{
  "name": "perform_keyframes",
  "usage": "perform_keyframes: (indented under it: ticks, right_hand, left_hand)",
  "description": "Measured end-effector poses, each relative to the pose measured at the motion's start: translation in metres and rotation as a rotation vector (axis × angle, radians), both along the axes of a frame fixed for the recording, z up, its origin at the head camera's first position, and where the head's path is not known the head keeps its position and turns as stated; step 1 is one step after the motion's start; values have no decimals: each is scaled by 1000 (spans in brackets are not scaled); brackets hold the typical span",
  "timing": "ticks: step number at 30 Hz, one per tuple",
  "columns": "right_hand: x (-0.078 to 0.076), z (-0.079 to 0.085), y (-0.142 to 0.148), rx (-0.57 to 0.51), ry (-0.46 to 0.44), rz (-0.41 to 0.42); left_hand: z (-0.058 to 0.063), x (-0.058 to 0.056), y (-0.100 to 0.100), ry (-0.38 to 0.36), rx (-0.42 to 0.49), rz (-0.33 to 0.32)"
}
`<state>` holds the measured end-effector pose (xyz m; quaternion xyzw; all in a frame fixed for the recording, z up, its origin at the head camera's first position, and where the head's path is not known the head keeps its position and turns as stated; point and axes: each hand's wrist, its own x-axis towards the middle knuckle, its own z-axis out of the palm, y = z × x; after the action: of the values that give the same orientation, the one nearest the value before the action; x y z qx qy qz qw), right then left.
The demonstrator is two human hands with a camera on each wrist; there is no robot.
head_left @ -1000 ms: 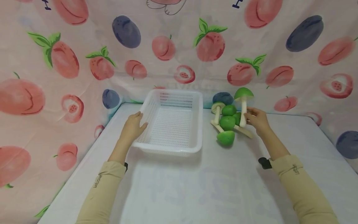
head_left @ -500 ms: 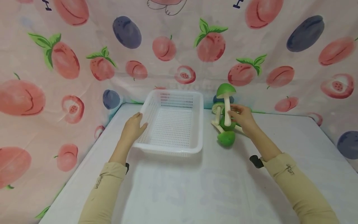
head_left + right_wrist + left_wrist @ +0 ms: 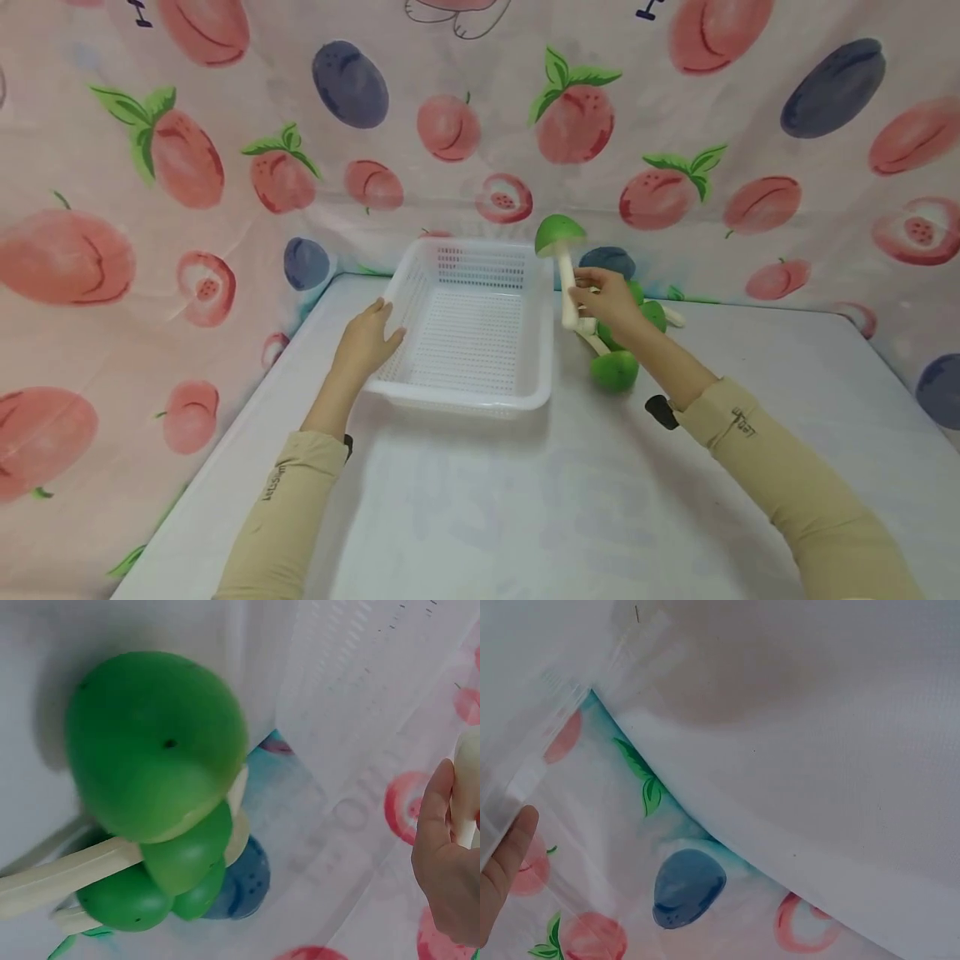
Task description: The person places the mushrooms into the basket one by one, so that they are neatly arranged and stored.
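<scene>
My right hand (image 3: 609,298) pinches the pale stem of a green-capped toy mushroom (image 3: 561,232). The mushroom stands nearly upright, cap on top, beside the basket's right rim. In the right wrist view the fingers (image 3: 433,817) curl around the stem (image 3: 466,765). My left hand (image 3: 363,342) holds the left side of a white perforated plastic basket (image 3: 465,398), thumb over the rim. A finger (image 3: 514,844) lies along the outer wall in the left wrist view. Nothing lies in the basket. To its right is a pile of similar mushrooms (image 3: 615,372), partly covered by the right hand.
A white cloth covers the tabletop (image 3: 480,508). Behind it rises a fruit-printed curtain (image 3: 450,75), close to the basket's far rim. In the right wrist view a mushroom cap (image 3: 154,742) looms near the camera, with several more mushrooms below.
My right hand has carried the mushroom leftward, from above the pile to the basket's right rim. The left hand has kept its place on the basket.
</scene>
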<state>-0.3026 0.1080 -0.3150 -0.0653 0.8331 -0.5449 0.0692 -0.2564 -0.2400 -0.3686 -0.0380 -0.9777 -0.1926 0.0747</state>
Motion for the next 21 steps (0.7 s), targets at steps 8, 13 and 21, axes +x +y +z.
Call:
perform_keyframes:
  ticks: [8, 13, 21]
  right_hand:
    - [-18, 14, -35, -11, -32, 14]
    - [-27, 22, -59, -17, -3, 40]
    - [-41, 22, -90, -36, 12, 67]
  left_hand:
    - [2, 0, 2, 48, -41, -30]
    - [3, 2, 2, 71, -49, -45]
    - [1, 4, 3, 97, -68, -54]
